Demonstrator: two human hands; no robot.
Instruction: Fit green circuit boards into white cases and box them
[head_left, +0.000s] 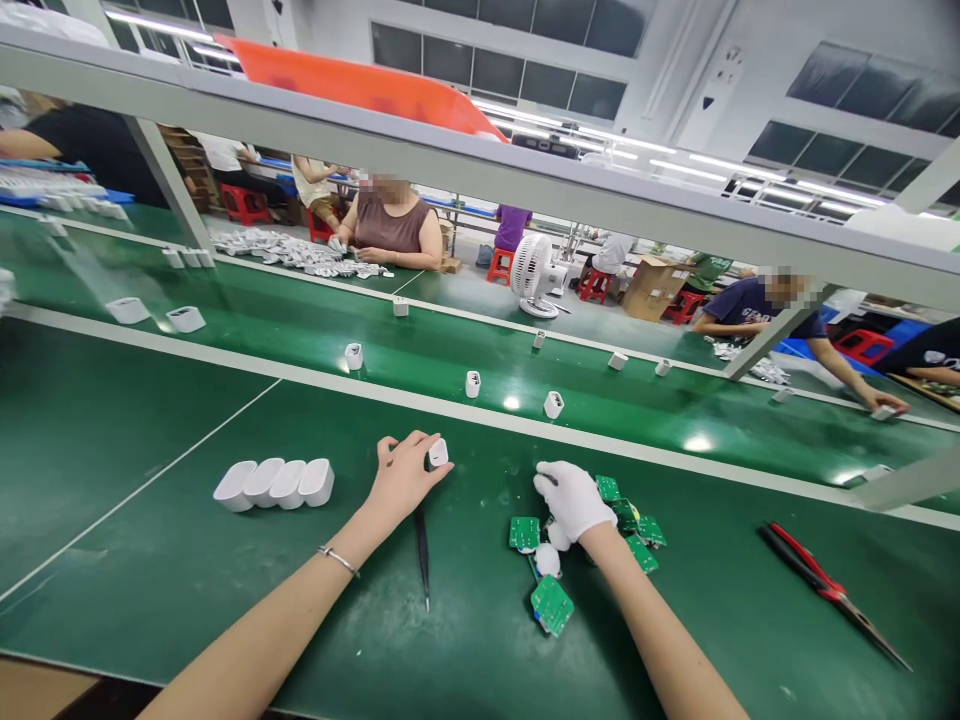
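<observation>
The step in hand looks like pairing a housing with a board: the bare left hand (405,472) pinches a small white rounded plastic housing (438,454) between thumb and fingertips, while the white-gloved right hand (576,502) is at the loose green square circuit boards (552,605). The right hand is palm-down, its fingers partly curled; whether it has hold of anything cannot be told. The next move seems to call for a secure grip on one board and a steady housing.

The held housing sits at the left hand's fingertips, above the green table (480,650). The boards lie around and below the right hand. A row of four white housings (277,486) stands left of the left hand; slim black tweezers (424,565) lie just below it.
</observation>
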